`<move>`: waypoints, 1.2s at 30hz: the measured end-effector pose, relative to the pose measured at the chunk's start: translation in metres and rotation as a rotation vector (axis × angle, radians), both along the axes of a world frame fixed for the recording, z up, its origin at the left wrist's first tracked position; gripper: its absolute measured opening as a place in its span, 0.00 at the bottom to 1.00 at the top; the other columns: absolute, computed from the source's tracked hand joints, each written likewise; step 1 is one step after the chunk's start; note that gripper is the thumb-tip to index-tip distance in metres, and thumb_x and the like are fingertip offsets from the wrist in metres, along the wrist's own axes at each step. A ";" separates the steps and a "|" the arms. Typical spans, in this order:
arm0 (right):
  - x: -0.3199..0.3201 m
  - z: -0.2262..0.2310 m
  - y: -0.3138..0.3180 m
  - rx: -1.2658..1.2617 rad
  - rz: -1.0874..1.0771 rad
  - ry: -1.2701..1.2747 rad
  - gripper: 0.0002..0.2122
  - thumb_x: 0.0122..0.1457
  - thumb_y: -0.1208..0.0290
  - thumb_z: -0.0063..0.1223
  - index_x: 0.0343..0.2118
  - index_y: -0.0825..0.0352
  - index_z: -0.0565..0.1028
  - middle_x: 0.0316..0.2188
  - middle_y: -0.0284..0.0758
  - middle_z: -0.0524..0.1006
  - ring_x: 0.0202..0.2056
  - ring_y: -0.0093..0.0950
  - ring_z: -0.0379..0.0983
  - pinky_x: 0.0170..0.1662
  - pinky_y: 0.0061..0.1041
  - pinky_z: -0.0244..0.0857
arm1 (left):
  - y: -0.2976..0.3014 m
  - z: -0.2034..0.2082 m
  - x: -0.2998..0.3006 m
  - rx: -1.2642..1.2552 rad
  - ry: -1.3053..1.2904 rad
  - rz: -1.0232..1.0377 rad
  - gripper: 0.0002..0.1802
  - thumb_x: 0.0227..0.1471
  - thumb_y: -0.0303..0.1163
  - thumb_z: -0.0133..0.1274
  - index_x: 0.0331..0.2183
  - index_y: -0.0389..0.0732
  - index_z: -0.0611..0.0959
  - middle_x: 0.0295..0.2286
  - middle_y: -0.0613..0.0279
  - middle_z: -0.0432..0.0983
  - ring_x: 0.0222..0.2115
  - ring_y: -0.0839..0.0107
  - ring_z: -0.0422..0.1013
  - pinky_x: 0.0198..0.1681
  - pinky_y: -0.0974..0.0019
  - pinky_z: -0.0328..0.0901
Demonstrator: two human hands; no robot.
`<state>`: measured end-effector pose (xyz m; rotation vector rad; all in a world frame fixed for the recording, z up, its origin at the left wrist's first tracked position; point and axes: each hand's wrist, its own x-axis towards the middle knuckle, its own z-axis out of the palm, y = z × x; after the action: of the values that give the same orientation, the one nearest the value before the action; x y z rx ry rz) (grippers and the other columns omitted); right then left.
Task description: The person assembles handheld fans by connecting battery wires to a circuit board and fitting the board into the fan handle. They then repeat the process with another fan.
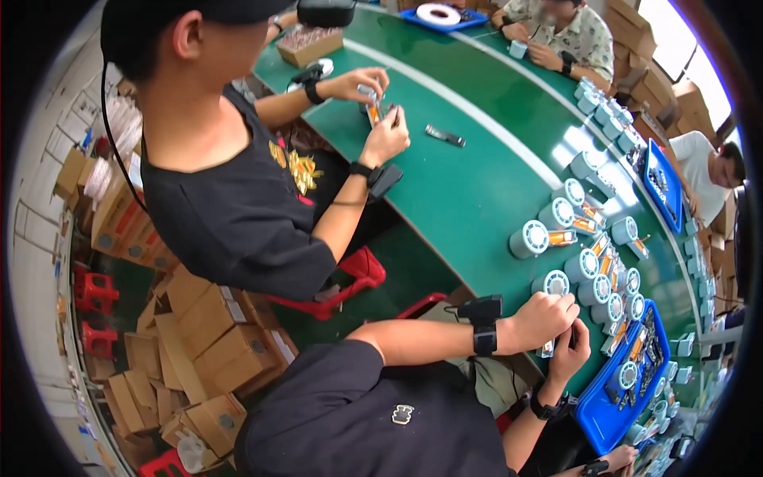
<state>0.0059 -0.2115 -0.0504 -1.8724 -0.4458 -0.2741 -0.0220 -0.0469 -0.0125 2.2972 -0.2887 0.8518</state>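
My left hand (pixel 540 319) is closed, fingers curled, at the table's near edge. Under it shows the pale, orange-marked handle end (pixel 545 348) of what looks like a handheld fan. A light blue round fan head (pixel 550 281) sits just above the knuckles; whether it joins that handle is hidden. Close by, my right hand (pixel 566 354) pinches a small dark part (pixel 575 334), its fingertips near my left ones. Several light blue handheld fans (pixel 594 288) lie around, their handles open with orange cells inside.
Right of my hands, a blue tray (pixel 588 409) holds dark parts and a fan. The green table (pixel 485 191) curves away. On my left a person in black handles an orange-marked piece (pixel 373 111); a dark strip (pixel 445 136) lies beyond. Cardboard boxes (pixel 214 334) and a red stool (pixel 362 274) stand behind.
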 end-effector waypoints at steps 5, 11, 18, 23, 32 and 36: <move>-0.008 0.000 0.003 -0.013 -0.004 0.009 0.06 0.63 0.81 0.57 0.42 0.74 0.79 0.27 0.30 0.79 0.25 0.15 0.71 0.29 0.17 0.66 | 0.002 -0.003 -0.010 0.002 0.060 0.031 0.07 0.46 0.27 0.58 0.30 0.39 0.78 0.27 0.60 0.73 0.25 0.64 0.78 0.23 0.63 0.70; -0.011 0.010 -0.002 -0.061 -0.055 -0.028 0.06 0.62 0.81 0.58 0.41 0.73 0.80 0.26 0.31 0.79 0.24 0.15 0.71 0.28 0.17 0.65 | 0.006 0.008 -0.007 -0.082 0.097 -0.075 0.08 0.50 0.29 0.58 0.35 0.40 0.81 0.28 0.56 0.77 0.26 0.57 0.78 0.24 0.58 0.70; -0.004 0.019 0.024 -0.013 0.036 -0.029 0.08 0.57 0.83 0.62 0.39 0.70 0.81 0.31 0.40 0.83 0.27 0.29 0.80 0.31 0.25 0.73 | 0.030 0.016 0.003 -0.303 0.219 -0.120 0.05 0.52 0.25 0.63 0.34 0.39 0.84 0.26 0.56 0.81 0.18 0.66 0.74 0.21 0.63 0.67; -0.011 0.024 0.015 0.017 0.003 0.017 0.08 0.55 0.84 0.63 0.38 0.70 0.81 0.32 0.41 0.83 0.28 0.33 0.81 0.32 0.27 0.74 | 0.026 0.041 0.012 -0.351 0.497 -0.139 0.06 0.51 0.24 0.63 0.33 0.39 0.83 0.26 0.58 0.80 0.20 0.67 0.75 0.23 0.64 0.67; -0.009 0.023 0.011 -0.012 0.033 0.023 0.07 0.56 0.85 0.61 0.38 0.72 0.80 0.31 0.39 0.83 0.26 0.25 0.80 0.30 0.22 0.73 | 0.023 0.038 0.004 -0.156 0.366 -0.106 0.04 0.52 0.23 0.62 0.33 0.38 0.84 0.28 0.59 0.81 0.23 0.62 0.78 0.25 0.62 0.70; -0.009 0.024 0.013 0.028 -0.001 0.064 0.07 0.55 0.83 0.63 0.37 0.70 0.80 0.31 0.40 0.83 0.29 0.33 0.82 0.32 0.26 0.74 | 0.024 0.024 0.006 -0.203 0.248 -0.166 0.06 0.50 0.20 0.65 0.34 0.37 0.88 0.28 0.61 0.81 0.14 0.79 0.70 0.19 0.72 0.63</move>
<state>-0.0032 -0.1988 -0.0263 -1.8491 -0.3953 -0.2198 -0.0156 -0.0234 0.0110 2.1269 -0.2655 0.4833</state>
